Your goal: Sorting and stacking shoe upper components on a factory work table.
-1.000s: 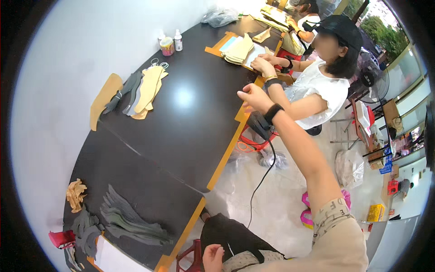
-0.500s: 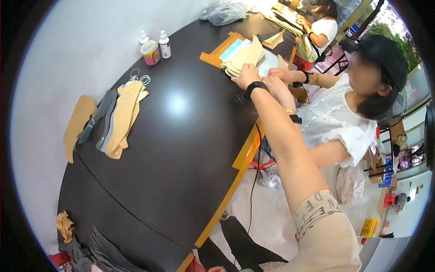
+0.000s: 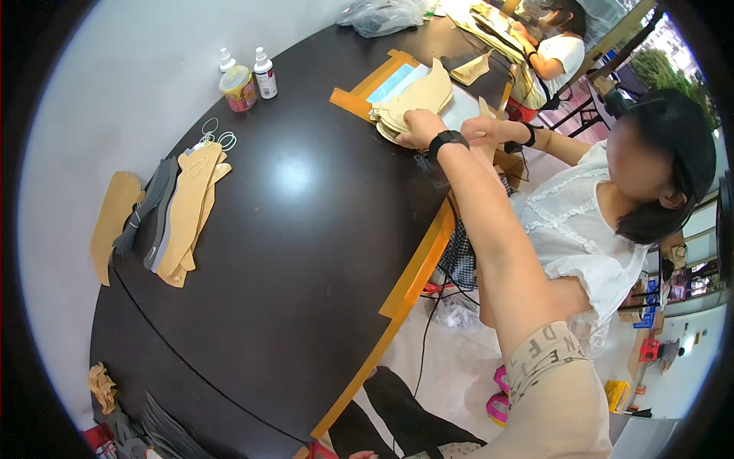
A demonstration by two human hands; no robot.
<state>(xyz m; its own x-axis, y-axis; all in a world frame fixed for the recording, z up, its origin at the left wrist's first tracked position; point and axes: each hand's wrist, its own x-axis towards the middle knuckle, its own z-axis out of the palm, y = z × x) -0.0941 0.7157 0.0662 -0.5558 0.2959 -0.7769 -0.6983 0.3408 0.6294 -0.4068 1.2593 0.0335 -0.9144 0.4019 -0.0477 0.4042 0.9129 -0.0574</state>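
Observation:
My right arm reaches from the lower right across the table's edge. My right hand, with a black watch at the wrist, is closed on the near edge of a stack of tan cut-out pieces. The pieces look thin and flat, with curved outlines; their material I cannot make out. Beside my hand is a co-worker's hand, near another tan piece. Only a small patch of my left hand shows at the lower edge, its fingers mostly hidden.
Dark table has orange tape along its edge. At left lie more tan pieces and a grey bundle. A tub and white bottle stand behind. A black cable crosses the table. The co-worker sits at right.
The view has shifted slightly. My right hand stays at the stack's edge, while the co-worker's nearer hand has moved away from it and is now mostly hidden behind my arm.

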